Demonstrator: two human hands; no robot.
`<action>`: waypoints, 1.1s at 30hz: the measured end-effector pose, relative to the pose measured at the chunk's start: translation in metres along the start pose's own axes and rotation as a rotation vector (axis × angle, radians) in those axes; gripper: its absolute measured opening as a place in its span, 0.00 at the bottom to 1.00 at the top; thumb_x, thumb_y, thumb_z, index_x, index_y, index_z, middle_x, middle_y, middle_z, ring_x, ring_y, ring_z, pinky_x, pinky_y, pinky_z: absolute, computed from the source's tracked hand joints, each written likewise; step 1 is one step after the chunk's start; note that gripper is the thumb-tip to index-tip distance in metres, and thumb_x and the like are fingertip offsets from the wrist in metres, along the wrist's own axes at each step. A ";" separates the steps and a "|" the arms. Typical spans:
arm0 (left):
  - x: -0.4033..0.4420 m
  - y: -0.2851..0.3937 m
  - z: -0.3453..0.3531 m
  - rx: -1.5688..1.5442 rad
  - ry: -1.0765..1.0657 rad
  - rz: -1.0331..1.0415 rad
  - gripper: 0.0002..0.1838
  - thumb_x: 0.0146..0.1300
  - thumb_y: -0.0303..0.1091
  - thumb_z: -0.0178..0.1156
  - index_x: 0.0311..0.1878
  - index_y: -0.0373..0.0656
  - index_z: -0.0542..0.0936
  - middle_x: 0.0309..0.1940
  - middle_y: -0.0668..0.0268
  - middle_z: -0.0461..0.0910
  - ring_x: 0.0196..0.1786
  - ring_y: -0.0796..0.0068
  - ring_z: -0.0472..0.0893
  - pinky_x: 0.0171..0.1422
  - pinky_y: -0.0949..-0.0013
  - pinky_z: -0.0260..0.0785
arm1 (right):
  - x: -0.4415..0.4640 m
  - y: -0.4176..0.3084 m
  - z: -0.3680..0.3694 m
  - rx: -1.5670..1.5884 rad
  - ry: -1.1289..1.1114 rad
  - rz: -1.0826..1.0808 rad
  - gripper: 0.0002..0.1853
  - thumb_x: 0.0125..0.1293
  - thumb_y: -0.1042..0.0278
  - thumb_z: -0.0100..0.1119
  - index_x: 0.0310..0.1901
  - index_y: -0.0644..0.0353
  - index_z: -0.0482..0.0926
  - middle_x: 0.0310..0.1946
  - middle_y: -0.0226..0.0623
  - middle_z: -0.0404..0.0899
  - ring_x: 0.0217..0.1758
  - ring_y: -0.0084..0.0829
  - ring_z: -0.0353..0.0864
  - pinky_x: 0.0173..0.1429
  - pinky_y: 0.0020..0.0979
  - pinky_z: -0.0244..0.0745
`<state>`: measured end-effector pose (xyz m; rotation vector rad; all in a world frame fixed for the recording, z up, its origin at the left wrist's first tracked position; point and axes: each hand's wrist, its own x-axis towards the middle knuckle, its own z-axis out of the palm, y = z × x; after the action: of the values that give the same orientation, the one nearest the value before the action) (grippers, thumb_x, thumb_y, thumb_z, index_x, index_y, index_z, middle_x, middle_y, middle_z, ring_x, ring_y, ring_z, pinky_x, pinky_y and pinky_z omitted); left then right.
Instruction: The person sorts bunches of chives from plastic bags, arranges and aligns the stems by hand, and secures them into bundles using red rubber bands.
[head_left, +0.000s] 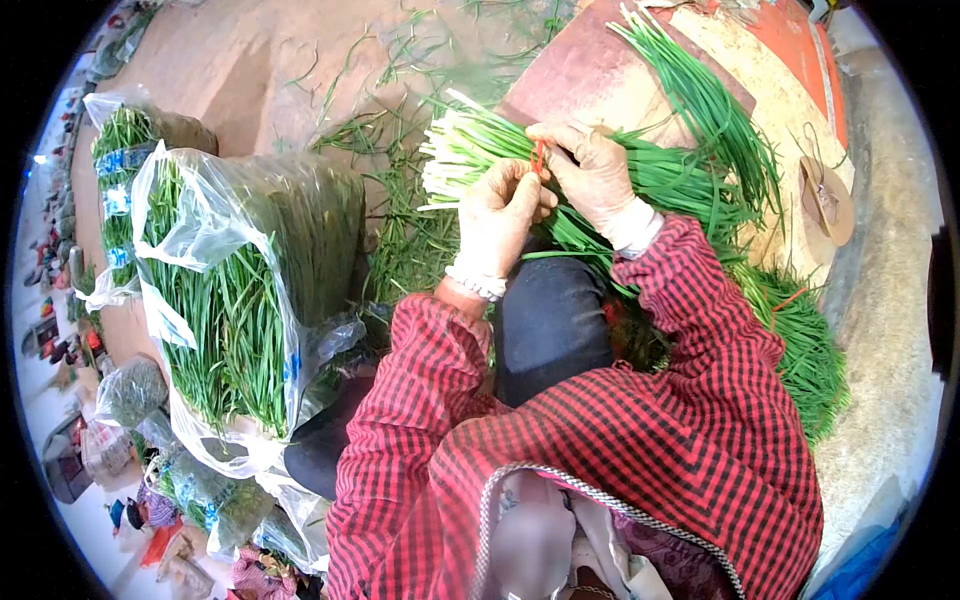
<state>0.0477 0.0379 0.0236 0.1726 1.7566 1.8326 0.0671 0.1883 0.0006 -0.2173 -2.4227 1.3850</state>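
Note:
A bunch of garlic chives (470,150) lies across my lap area, its pale stem ends to the left and its green leaves to the right. A thin red tie (539,155) stands up around the stems. My gloved left hand (502,215) pinches the tie from the near side, fingers closed. From the right, my gloved right hand (592,178) pinches the same tie, fingers closed against the bunch. Part of the tie is hidden behind the fingers. Just beyond, loose garlic chives (705,110) rest on a reddish board (590,70).
A large clear plastic bag (315,210) packed with greens stands at left, with another bag (125,190) behind it. Tied bundles (800,350) lie at my right. Stray leaves (410,225) litter the floor. A brown disc-shaped object (826,200) sits at far right.

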 end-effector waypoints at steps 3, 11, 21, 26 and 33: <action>0.000 -0.001 0.000 -0.042 -0.020 0.000 0.09 0.71 0.33 0.54 0.45 0.38 0.78 0.31 0.65 0.84 0.30 0.82 0.79 0.38 0.78 0.72 | -0.002 0.006 -0.001 -0.001 0.059 -0.169 0.11 0.61 0.77 0.58 0.44 0.55 0.82 0.37 0.41 0.83 0.40 0.40 0.84 0.43 0.33 0.77; 0.009 0.005 -0.011 -0.013 -0.124 -0.087 0.10 0.71 0.34 0.55 0.44 0.36 0.80 0.30 0.64 0.84 0.30 0.79 0.81 0.37 0.76 0.74 | 0.003 0.006 -0.002 -0.052 -0.003 -0.176 0.13 0.60 0.80 0.58 0.45 0.55 0.82 0.38 0.41 0.84 0.41 0.40 0.84 0.45 0.32 0.77; 0.017 0.027 -0.005 0.139 0.026 -0.182 0.10 0.69 0.33 0.56 0.40 0.35 0.80 0.24 0.63 0.83 0.22 0.79 0.79 0.29 0.77 0.73 | 0.010 -0.008 -0.007 -0.005 -0.091 -0.159 0.12 0.62 0.75 0.58 0.48 0.57 0.82 0.40 0.42 0.84 0.41 0.39 0.84 0.45 0.32 0.78; 0.017 0.019 0.007 0.267 0.094 -0.079 0.10 0.69 0.32 0.57 0.39 0.34 0.80 0.22 0.65 0.82 0.20 0.82 0.77 0.27 0.78 0.70 | 0.011 -0.006 -0.016 -0.068 -0.131 -0.169 0.10 0.65 0.69 0.58 0.46 0.58 0.83 0.33 0.42 0.84 0.36 0.36 0.85 0.39 0.33 0.77; 0.004 0.010 0.007 0.371 0.165 0.216 0.09 0.69 0.31 0.57 0.45 0.36 0.81 0.27 0.67 0.82 0.26 0.82 0.78 0.32 0.77 0.71 | 0.015 -0.004 -0.005 -0.062 0.045 -0.107 0.08 0.66 0.68 0.56 0.39 0.60 0.83 0.27 0.42 0.83 0.32 0.39 0.85 0.36 0.35 0.75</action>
<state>0.0445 0.0465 0.0326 0.3784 2.2626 1.6865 0.0554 0.1950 0.0092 -0.1299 -2.4047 1.2475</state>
